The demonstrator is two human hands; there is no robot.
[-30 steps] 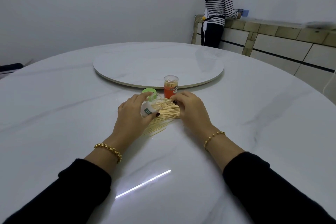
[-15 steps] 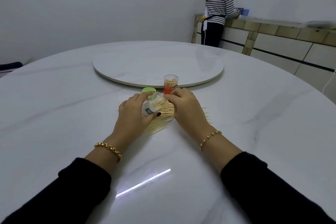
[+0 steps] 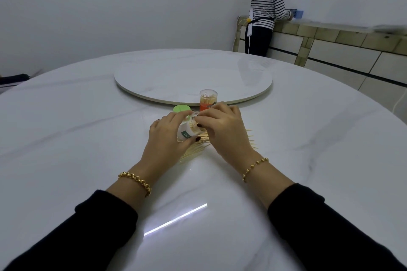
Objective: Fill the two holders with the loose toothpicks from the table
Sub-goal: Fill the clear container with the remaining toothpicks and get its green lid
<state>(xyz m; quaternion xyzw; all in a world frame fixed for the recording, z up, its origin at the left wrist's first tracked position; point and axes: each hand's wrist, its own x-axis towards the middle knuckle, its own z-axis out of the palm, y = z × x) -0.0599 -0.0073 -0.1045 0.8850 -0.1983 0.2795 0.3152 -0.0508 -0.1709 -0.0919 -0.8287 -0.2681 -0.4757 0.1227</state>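
Note:
My left hand (image 3: 166,138) grips a clear toothpick holder with a green label (image 3: 187,133), tilted with its mouth toward the right. At that mouth my right hand (image 3: 222,127) has its fingertips pinched together; whatever it pinches is hidden by the fingers. Loose toothpicks (image 3: 195,149) lie in a pile on the white table (image 3: 88,149) under and between both hands, and a few stick out to the right of my right hand. A second clear holder with an orange label (image 3: 208,99), toothpicks inside, stands upright just behind my right hand.
A green round lid (image 3: 181,108) lies flat behind my left hand. A large white turntable (image 3: 193,77) fills the table's middle. Another person (image 3: 265,15) stands at a tiled counter (image 3: 330,35) at the back right.
My right hand has moved left from the pile up to the mouth of the tilted holder. The left hand has kept its grip on the holder.

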